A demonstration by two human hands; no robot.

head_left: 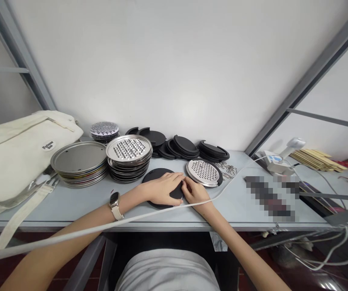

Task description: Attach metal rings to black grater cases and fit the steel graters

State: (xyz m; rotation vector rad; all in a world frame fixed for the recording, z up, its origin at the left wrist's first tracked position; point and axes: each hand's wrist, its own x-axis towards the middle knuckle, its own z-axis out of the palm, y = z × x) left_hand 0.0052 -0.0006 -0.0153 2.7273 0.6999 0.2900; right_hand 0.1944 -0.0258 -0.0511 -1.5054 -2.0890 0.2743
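My left hand (163, 190), with a watch on its wrist, lies over a round black disc (154, 174) on the table. Its fingers stretch across the disc to the right, and the thumb points along the near side. At the disc's right edge my right hand (196, 194) is closed, fingertips pinched together against my left fingertips. Whatever is in that pinch is too small or hidden to name. Just beyond my right hand sits a round metal grater plate (204, 171) in a black holder. Small metal chains (226, 169) lie to its right.
Stacked grater plates (129, 148) and flat metal discs (78, 157) stand at the left beside a cream bag (25, 149). Black round holders (184, 145) are piled along the wall. A white cable (116, 222) crosses in front of my arms. A scanner (292, 147) is on the right.
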